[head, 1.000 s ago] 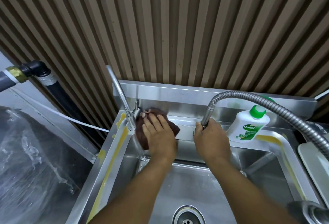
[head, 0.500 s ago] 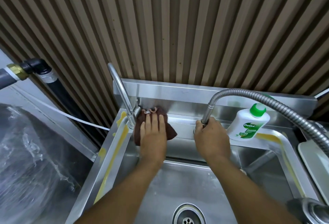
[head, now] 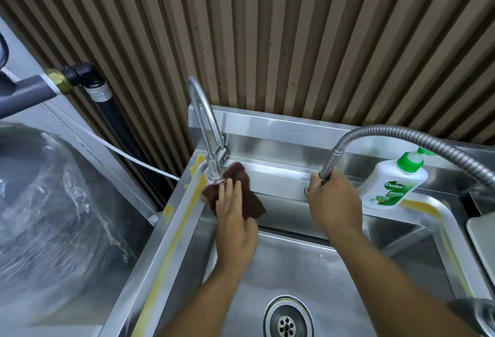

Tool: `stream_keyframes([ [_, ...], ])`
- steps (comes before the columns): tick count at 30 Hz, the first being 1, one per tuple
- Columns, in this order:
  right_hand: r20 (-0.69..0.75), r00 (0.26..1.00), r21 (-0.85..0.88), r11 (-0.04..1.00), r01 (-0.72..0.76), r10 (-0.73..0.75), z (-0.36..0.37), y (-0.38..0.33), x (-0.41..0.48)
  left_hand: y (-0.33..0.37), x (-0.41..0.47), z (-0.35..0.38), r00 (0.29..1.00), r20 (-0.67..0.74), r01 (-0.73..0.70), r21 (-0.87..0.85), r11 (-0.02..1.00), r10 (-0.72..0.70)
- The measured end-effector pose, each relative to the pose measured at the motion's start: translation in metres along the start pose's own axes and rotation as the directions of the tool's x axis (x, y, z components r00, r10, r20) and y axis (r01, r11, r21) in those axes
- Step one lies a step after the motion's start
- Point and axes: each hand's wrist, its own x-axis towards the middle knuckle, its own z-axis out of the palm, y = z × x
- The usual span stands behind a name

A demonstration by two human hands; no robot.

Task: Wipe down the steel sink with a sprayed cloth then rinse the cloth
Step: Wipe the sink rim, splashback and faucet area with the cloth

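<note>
Pressing the dark brown cloth [head: 242, 197] flat against the steel sink's [head: 284, 264] back-left corner, beside the slim chrome gooseneck tap [head: 207, 133], I see my left hand [head: 234, 225] with fingers extended on it. My right hand [head: 333, 202] wraps the flexible metal hose's [head: 328, 164] base, near 1 white, green-capped soap bottle [head: 392, 184].

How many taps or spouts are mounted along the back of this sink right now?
2. A thin gooseneck tap stands at the back left corner, beside the brown cloth under the left hand. A flexible metal hose spout rises mid-ledge, its base gripped by the right hand. Others may lie outside the frame.
</note>
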Motion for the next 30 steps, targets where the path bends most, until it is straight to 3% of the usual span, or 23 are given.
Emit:
stream_keyframes([
  [1,0.003,1.000,0.000,1.000,0.001,-0.001,0.000,0.000,0.000,0.006,-0.009,0.004,0.978,-0.062,0.176,-0.265,0.948,-0.199],
  [2,0.005,1.000,0.001,1.000,0.000,0.000,0.000,0.001,0.000,0.016,-0.014,0.007,0.898,-0.073,0.344,-0.498,0.796,-0.434],
  [4,0.005,1.000,0.007,1.000,0.002,-0.002,0.000,0.001,0.000,0.033,-0.011,0.017,0.615,0.054,0.536,-0.761,0.366,-0.787],
  [5,0.004,1.000,0.011,1.000,0.004,-0.004,0.000,0.002,0.000,0.041,-0.006,0.024,0.532,0.140,0.546,-0.811,0.212,-0.835],
  [7,0.002,1.000,0.015,1.000,0.011,-0.011,0.001,0.002,0.000,0.056,0.003,0.033,0.510,0.275,0.561,-0.825,0.072,-0.815],
  [10,0.008,1.000,0.015,1.000,0.005,-0.005,-0.001,0.002,0.001,0.067,0.013,0.045,0.477,0.430,0.670,-0.742,0.000,-0.767],
  [13,0.013,1.000,0.007,1.000,0.013,-0.013,-0.002,0.002,-0.001,0.072,0.023,0.042,0.437,0.544,0.774,-0.633,-0.008,-0.717],
  [15,0.007,1.000,0.014,1.000,0.013,-0.013,-0.001,0.003,0.000,0.086,0.030,0.024,0.481,0.563,0.781,-0.623,0.036,-0.672],
  [20,0.003,1.000,0.016,1.000,0.016,-0.016,0.000,0.003,0.001,0.066,0.042,0.006,0.527,0.465,0.663,-0.749,0.002,-0.711],
  [24,0.009,1.000,0.005,1.000,0.008,-0.008,0.000,0.003,0.001,0.040,0.039,0.023,0.439,0.343,0.647,-0.762,0.027,-0.830],
  [27,-0.002,1.000,0.004,1.000,0.021,-0.021,0.002,0.004,0.003,0.044,0.054,0.003,0.527,0.239,0.552,-0.826,0.115,-0.816],
  [30,-0.007,1.000,0.000,1.000,0.023,-0.023,0.004,0.005,0.004,0.053,0.061,-0.004,0.567,0.216,0.494,-0.862,0.118,-0.795],
])
